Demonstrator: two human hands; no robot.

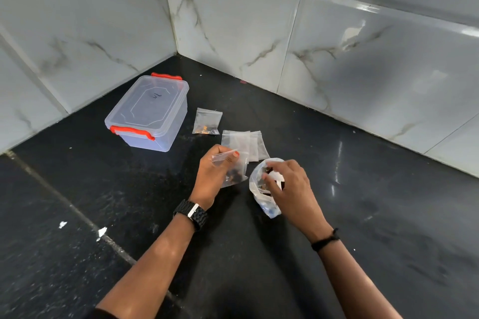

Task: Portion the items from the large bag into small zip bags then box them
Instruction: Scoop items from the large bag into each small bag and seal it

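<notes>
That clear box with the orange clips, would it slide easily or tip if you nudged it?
The clear box looks like thin plastic with nothing visible inside, so it is probably light. It sits low and wide on the glossy black counter, so a nudge would likely slide it rather than tip it. Its lid appears clipped on.

Evenly bright and sharp, with glare streaks on the glossy black stone tabletop (363,189) and wide-angle bending of the white marble-patterned wall tiles (388,46).
</notes>
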